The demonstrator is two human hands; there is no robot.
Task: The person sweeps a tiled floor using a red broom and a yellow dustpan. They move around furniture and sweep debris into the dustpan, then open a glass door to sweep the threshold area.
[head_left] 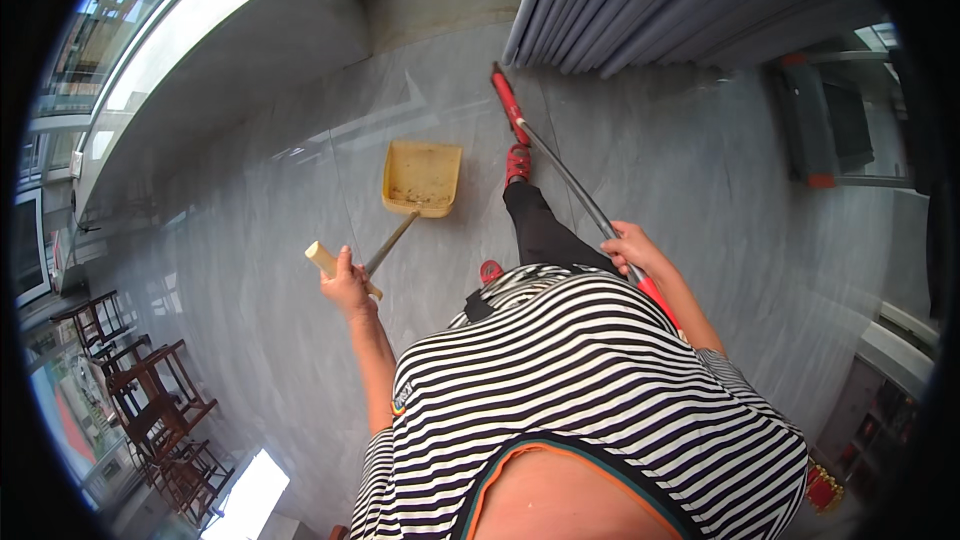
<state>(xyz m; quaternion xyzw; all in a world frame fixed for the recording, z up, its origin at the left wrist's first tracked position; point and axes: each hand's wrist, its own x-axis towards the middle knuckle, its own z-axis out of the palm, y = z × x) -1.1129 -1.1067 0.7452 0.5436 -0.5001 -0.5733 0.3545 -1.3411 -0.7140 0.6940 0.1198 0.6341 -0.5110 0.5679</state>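
Observation:
My left hand (346,284) is closed round the pale crossbar handle of a long-handled dustpan. The dustpan's yellow scoop (422,172) rests on the grey floor ahead, with some dark bits of debris in it. My right hand (632,248) grips the grey pole of a broom (572,185), near its red upper end. The broom slants forward to a red head (505,98) on the floor, just beyond my red shoe (518,162). The broom head is to the right of the scoop and apart from it. Its bristles are hard to make out.
A grey pleated curtain (640,10) hangs at the far right, close to the broom head. Dark wooden chairs (155,395) stand at the left. At the right is a dark piece of furniture with orange corners (820,120). A curved ledge (250,30) runs below the left windows.

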